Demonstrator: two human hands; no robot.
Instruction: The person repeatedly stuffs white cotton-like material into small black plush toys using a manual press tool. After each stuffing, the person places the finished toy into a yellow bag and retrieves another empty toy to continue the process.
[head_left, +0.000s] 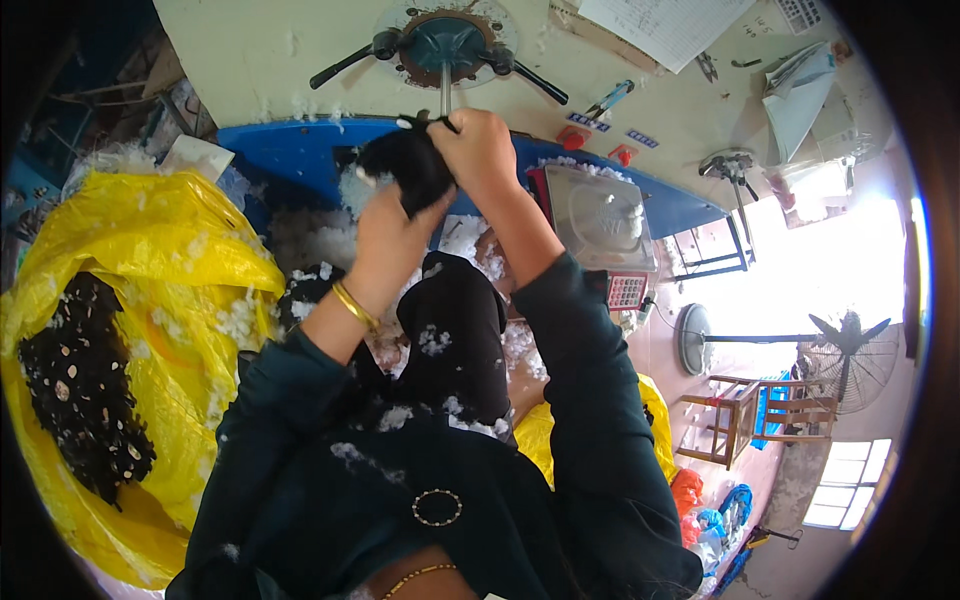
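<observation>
A small black plush piece (408, 168) with a few whitish bits on it is between my hands, just below the thin metal tube (446, 88) of the machine. My right hand (478, 150) is closed on its upper right side, close to the tube's end. From below, my left hand (388, 238) wraps the plush piece's lower edge, fingers partly hidden behind it. Whether the tube reaches inside the piece cannot be seen. White stuffing fluff (312, 235) lies behind and below my hands, and tufts cling to my clothes.
Black handles (345, 68) flank the tube on the pale machine panel. A yellow sack (180, 235) at left holds black plush pieces (85, 380). Right of my right arm stands a weighing scale (595, 215). Red switches (572, 138), pliers (708, 66) and papers (665, 25) are on the panel.
</observation>
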